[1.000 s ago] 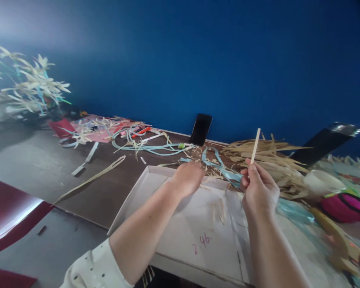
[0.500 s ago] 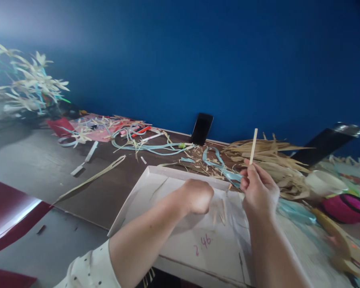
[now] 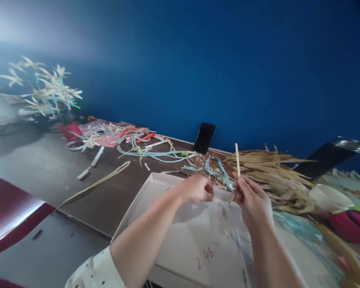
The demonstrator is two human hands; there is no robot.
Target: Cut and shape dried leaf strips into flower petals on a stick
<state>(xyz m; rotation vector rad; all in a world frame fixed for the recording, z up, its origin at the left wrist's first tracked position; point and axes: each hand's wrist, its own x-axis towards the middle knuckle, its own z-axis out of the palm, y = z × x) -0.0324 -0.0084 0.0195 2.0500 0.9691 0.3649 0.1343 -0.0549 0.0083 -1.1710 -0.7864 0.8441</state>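
My right hand (image 3: 253,200) is closed round a pale flat stick (image 3: 237,161), which stands nearly upright above the thumb. The stick's lower part is hidden in the fingers. My left hand (image 3: 198,189) is curled with its fingertips pressed together, just left of the right hand; whatever it may hold is too small to make out. Both hands are over a shallow white box lid (image 3: 180,244) with pink handwriting inside. A few blurred pale slivers (image 3: 225,224) lie in it below the hands.
Behind the lid, a black phone (image 3: 204,138) leans on the blue wall. Dried husks (image 3: 276,176), a white cup (image 3: 330,197) and a dark bottle (image 3: 330,157) stand to the right. Light-blue cords (image 3: 156,154) and husk flowers (image 3: 51,90) are on the left.
The right hand with the stick has moved left, towards the left hand. The left hand has turned so its pinched fingertips show. The camera view has shifted slightly.
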